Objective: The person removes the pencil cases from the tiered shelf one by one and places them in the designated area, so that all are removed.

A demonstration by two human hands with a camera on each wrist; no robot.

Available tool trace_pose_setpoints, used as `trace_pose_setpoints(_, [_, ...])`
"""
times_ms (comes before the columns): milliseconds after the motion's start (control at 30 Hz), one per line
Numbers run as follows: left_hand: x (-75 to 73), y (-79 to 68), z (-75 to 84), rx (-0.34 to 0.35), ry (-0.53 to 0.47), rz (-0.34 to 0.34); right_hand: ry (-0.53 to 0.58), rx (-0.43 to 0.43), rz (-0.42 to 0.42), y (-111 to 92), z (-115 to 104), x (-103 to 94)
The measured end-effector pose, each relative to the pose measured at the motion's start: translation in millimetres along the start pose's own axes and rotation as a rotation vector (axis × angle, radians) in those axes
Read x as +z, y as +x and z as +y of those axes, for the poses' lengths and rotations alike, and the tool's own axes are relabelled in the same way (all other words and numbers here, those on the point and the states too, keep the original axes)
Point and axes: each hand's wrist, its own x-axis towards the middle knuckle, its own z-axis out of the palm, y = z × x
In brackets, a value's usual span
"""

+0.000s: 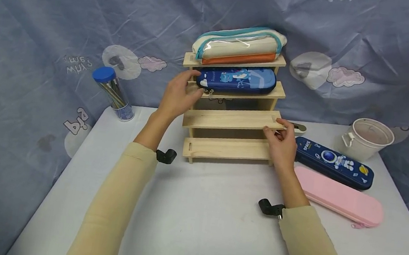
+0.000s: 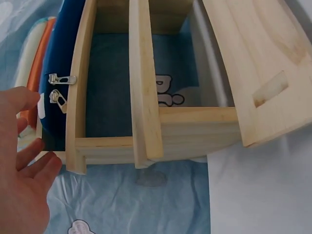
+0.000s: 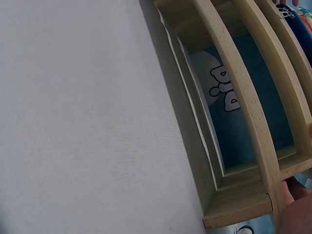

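A wooden tiered shelf (image 1: 232, 120) stands at the back of the table. On its second tier from the top lies a blue zippered pencil case (image 1: 237, 79) with a cartoon print. My left hand (image 1: 179, 93) is at the left end of that case; in the left wrist view its index fingertip meets the case near the zipper pulls (image 2: 59, 90), and the other fingers are loosely bent. With my right hand (image 1: 282, 147) I grip the right end of the shelf's third tier. Only part of the right hand (image 3: 298, 212) shows in the right wrist view.
A cream, teal and orange pencil case (image 1: 240, 47) lies on the top tier. To the right are a navy space-print case (image 1: 333, 163), a pink case (image 1: 338, 195) and a white bucket (image 1: 366, 139). A blue-lidded clear tube (image 1: 114, 92) of thin sticks leans at the left.
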Motion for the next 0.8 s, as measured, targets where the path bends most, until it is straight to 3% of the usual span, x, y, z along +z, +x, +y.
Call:
trace_pose_setpoints(333, [9.3, 5.1, 1.5, -0.096, 0.114, -0.113, -0.026, 0.001, 0.009, -3, 4, 1.2])
trace_pose_setpoints(600, [12.5, 2.4, 1.7, -0.071, 0.139, -0.103, -0.036, -0.004, 0.007, -5, 1, 3.4])
trace_pose_setpoints(800, [11.4, 0.9, -3.1, 0.014, 0.105, -0.056, -0.044, -0.006, 0.019, -4, -2, 2.1])
